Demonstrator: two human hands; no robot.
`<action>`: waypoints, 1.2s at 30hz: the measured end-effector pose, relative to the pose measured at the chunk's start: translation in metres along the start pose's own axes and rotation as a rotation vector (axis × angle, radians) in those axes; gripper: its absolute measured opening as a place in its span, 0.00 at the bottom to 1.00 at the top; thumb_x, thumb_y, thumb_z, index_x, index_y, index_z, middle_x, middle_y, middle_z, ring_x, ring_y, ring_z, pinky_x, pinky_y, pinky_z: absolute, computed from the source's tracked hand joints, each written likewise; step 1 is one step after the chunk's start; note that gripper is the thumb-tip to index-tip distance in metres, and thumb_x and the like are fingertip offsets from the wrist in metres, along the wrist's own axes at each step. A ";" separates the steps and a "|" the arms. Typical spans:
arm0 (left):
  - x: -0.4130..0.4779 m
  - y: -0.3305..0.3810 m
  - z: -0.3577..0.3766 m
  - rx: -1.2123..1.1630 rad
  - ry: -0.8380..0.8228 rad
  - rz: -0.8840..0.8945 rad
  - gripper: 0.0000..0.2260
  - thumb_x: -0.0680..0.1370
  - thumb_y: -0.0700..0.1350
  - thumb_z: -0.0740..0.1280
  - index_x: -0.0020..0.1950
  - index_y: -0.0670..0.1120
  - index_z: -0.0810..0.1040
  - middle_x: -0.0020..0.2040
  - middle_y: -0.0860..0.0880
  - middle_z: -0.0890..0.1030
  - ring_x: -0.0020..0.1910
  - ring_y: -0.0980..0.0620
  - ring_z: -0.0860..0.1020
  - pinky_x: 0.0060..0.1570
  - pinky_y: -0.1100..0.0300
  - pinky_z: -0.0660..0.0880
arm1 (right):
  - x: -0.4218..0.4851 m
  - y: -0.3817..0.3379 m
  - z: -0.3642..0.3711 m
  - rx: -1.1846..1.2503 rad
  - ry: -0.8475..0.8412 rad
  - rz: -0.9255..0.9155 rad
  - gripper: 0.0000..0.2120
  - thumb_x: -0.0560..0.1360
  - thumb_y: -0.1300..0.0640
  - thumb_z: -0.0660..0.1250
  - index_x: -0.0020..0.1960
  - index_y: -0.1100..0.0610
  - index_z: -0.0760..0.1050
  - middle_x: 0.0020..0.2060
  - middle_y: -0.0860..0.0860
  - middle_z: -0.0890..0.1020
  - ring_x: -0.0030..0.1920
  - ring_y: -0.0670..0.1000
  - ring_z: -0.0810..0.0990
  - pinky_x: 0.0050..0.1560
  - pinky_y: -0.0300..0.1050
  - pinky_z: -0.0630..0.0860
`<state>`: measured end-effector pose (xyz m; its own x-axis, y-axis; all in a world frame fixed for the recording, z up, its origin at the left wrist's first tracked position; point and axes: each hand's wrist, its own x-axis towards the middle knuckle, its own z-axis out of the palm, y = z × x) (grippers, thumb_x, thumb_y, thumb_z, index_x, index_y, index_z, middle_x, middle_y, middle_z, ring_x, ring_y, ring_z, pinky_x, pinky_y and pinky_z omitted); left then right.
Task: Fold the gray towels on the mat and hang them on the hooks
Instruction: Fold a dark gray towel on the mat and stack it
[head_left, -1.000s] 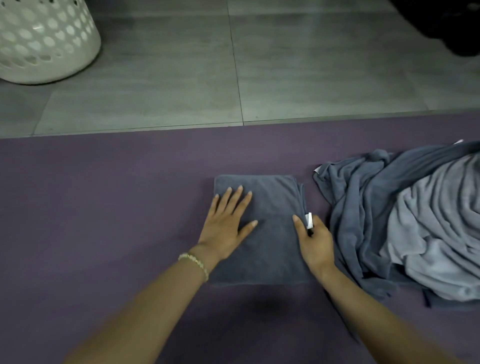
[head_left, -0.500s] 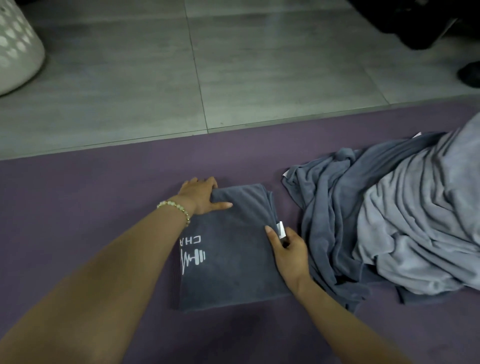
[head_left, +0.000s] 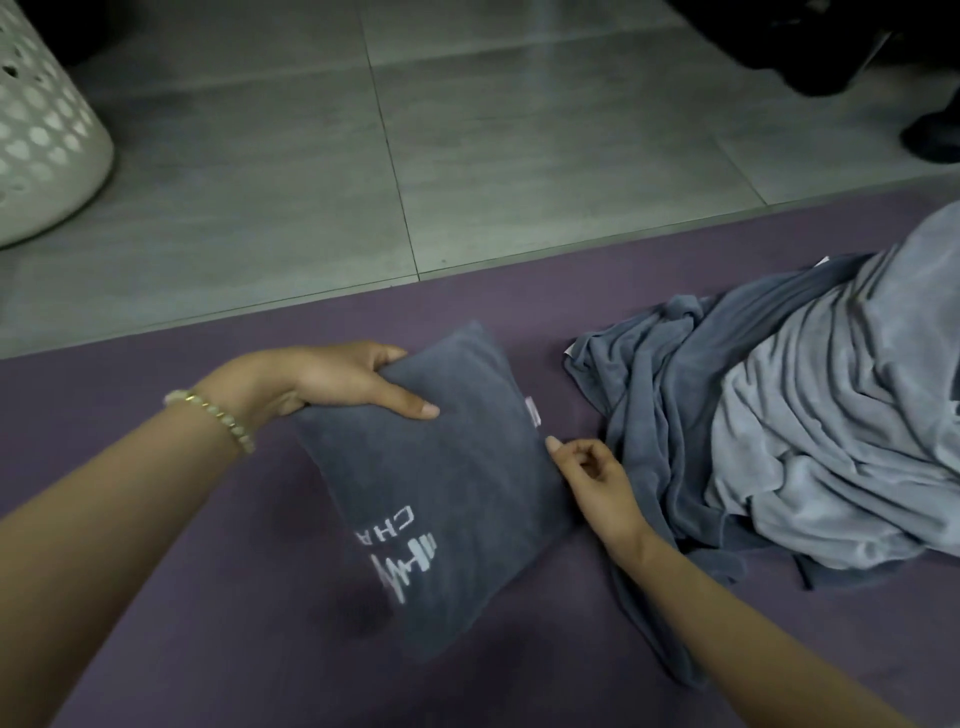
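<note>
A folded dark gray towel (head_left: 462, 483) with a white logo lies tilted in the middle of the purple mat (head_left: 171, 597). My left hand (head_left: 332, 382) grips its far left corner, thumb on top and fingers underneath, and that end is raised off the mat. My right hand (head_left: 592, 475) is at the towel's right edge just below its white tag, fingers loosely curled, the fingertips touching the edge. To the right lies a crumpled pile of gray towels (head_left: 779, 431), darker ones under a lighter one.
Gray floor tiles (head_left: 467, 156) run beyond the mat's far edge. A white perforated laundry basket (head_left: 41, 130) stands at the far left. Dark shapes, one like a shoe (head_left: 930, 137), sit at the top right. No hooks are in view.
My left hand went from lying flat on the towel to gripping its far corner and lifting it. The towel has turned and tilted. My right hand let go of the tag and slid lower.
</note>
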<state>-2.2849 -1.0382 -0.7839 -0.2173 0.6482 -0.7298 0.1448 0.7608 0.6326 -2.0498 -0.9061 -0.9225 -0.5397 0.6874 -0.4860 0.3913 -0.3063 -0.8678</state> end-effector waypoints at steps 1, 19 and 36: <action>-0.011 -0.001 0.000 -0.095 0.027 0.037 0.20 0.66 0.49 0.75 0.57 0.51 0.78 0.50 0.53 0.85 0.49 0.53 0.83 0.46 0.59 0.80 | -0.002 -0.002 0.001 -0.007 0.044 0.001 0.15 0.72 0.47 0.71 0.43 0.56 0.70 0.38 0.50 0.75 0.40 0.46 0.74 0.46 0.35 0.74; -0.064 -0.119 -0.001 -0.695 0.516 0.233 0.24 0.66 0.59 0.75 0.60 0.63 0.72 0.55 0.57 0.82 0.54 0.55 0.82 0.44 0.63 0.80 | -0.020 -0.047 0.078 0.147 -0.290 -0.204 0.07 0.77 0.53 0.66 0.55 0.51 0.77 0.49 0.44 0.84 0.50 0.42 0.82 0.47 0.34 0.77; -0.016 -0.202 0.103 -0.472 0.953 -0.169 0.18 0.73 0.53 0.72 0.52 0.42 0.73 0.44 0.50 0.79 0.42 0.51 0.78 0.40 0.63 0.71 | -0.027 0.025 0.080 -0.321 -0.093 -0.109 0.08 0.72 0.46 0.70 0.42 0.50 0.76 0.37 0.43 0.82 0.39 0.41 0.82 0.33 0.31 0.76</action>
<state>-2.2117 -1.1986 -0.9264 -0.8918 0.0889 -0.4436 -0.3003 0.6169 0.7274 -2.0848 -0.9854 -0.9396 -0.6512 0.6373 -0.4121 0.5341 -0.0011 -0.8454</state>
